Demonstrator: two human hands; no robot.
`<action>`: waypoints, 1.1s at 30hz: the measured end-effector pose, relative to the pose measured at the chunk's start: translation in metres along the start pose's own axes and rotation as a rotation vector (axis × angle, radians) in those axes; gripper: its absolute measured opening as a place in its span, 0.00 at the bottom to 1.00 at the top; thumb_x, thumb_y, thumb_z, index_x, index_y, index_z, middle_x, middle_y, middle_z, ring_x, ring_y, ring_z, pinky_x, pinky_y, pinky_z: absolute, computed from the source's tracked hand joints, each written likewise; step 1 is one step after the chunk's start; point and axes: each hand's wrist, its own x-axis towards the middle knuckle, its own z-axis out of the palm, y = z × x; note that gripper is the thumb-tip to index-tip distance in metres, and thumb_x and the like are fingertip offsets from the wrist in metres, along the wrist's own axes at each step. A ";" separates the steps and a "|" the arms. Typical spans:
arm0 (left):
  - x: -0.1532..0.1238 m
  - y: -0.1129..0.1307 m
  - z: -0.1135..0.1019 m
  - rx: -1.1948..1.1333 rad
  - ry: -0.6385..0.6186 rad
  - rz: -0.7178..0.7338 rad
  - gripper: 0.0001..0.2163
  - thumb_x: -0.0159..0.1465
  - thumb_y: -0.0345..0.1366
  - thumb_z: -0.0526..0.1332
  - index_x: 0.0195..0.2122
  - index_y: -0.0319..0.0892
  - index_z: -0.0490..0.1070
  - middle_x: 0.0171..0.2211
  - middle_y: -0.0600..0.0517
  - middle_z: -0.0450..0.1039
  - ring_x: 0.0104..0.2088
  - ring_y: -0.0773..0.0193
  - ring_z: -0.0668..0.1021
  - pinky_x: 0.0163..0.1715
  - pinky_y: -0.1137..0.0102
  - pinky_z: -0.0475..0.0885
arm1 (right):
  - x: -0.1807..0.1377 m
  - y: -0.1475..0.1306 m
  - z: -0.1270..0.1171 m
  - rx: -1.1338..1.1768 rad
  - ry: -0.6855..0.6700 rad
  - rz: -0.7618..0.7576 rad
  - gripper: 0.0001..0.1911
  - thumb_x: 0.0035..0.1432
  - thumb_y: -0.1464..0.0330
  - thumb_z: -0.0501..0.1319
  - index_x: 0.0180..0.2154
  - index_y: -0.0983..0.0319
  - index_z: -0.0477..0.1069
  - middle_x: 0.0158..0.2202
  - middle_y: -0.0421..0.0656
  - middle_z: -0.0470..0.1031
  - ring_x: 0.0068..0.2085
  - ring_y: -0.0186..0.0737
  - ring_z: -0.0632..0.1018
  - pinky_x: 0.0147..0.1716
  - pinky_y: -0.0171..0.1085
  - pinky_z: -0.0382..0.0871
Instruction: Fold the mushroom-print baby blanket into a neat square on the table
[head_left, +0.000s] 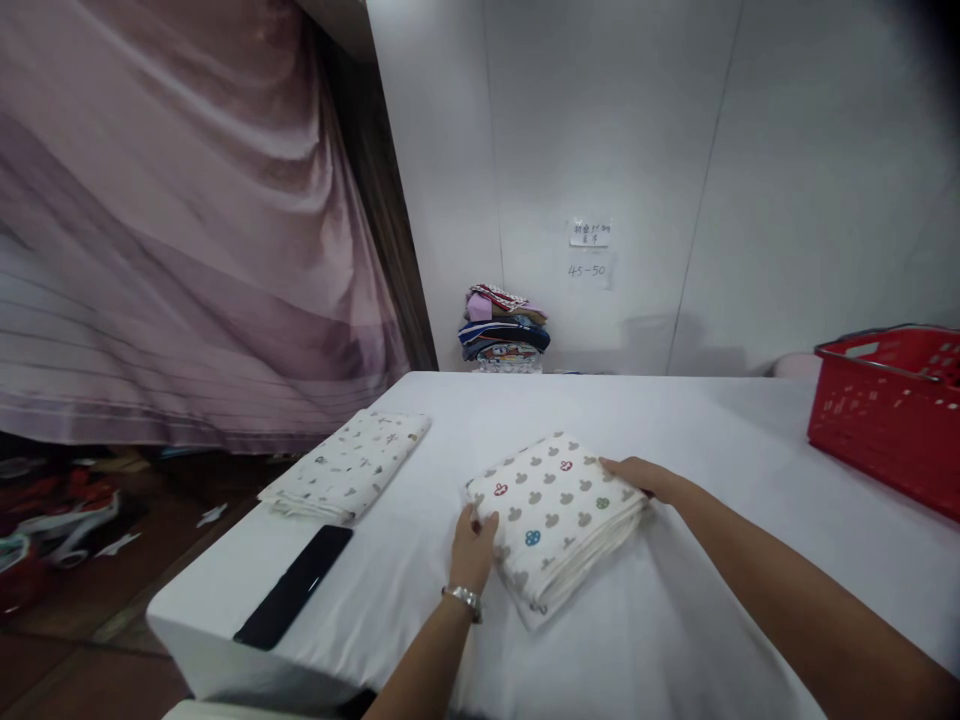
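Note:
A folded white cloth (559, 505) with grey, red, green and blue mushroom prints is between my two hands, turned at an angle over the white table. My left hand (472, 545), with a metal band on its wrist, pinches the cloth's left edge. At the right corner, my right hand (637, 476) grips the layers, its thumb side on top. Folded layers show along the front edge, and one corner hangs slightly loose below. To the left lies another folded white cloth (356, 462) with small grey prints.
A black phone-like slab (295, 588) lies near the left edge of the table (720, 420). A red basket (885, 410) stands at the right. Stacked folded fabrics (504, 330) sit by the wall under paper notes (591, 250). A pink curtain (195, 220) hangs at left.

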 end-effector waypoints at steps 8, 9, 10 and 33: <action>-0.027 0.016 -0.017 -0.303 -0.245 -0.424 0.24 0.55 0.50 0.58 0.49 0.45 0.59 0.51 0.45 0.66 0.45 0.60 0.73 0.29 0.71 0.72 | -0.002 0.008 0.001 0.348 -0.248 0.004 0.30 0.46 0.48 0.61 0.44 0.64 0.69 0.48 0.52 0.71 0.43 0.43 0.75 0.39 0.38 0.71; -0.026 0.015 -0.017 -0.271 -0.262 -0.423 0.24 0.54 0.52 0.58 0.47 0.44 0.60 0.47 0.46 0.68 0.41 0.62 0.75 0.28 0.72 0.72 | -0.003 0.008 0.002 0.382 -0.273 0.002 0.29 0.47 0.49 0.60 0.44 0.64 0.69 0.49 0.52 0.71 0.44 0.43 0.75 0.40 0.38 0.71; -0.024 0.015 -0.015 -0.225 -0.279 -0.417 0.25 0.52 0.54 0.58 0.45 0.43 0.62 0.43 0.46 0.71 0.37 0.63 0.76 0.26 0.72 0.71 | -0.004 0.007 0.002 0.411 -0.296 0.002 0.29 0.48 0.49 0.60 0.44 0.64 0.69 0.49 0.51 0.71 0.44 0.43 0.75 0.41 0.38 0.71; 0.074 0.029 -0.055 0.553 -0.015 0.201 0.16 0.54 0.36 0.60 0.45 0.39 0.69 0.49 0.44 0.69 0.50 0.54 0.70 0.51 0.62 0.63 | -0.088 0.017 0.097 0.653 -0.516 -0.057 0.24 0.54 0.52 0.55 0.37 0.66 0.72 0.33 0.47 0.75 0.28 0.34 0.75 0.25 0.33 0.72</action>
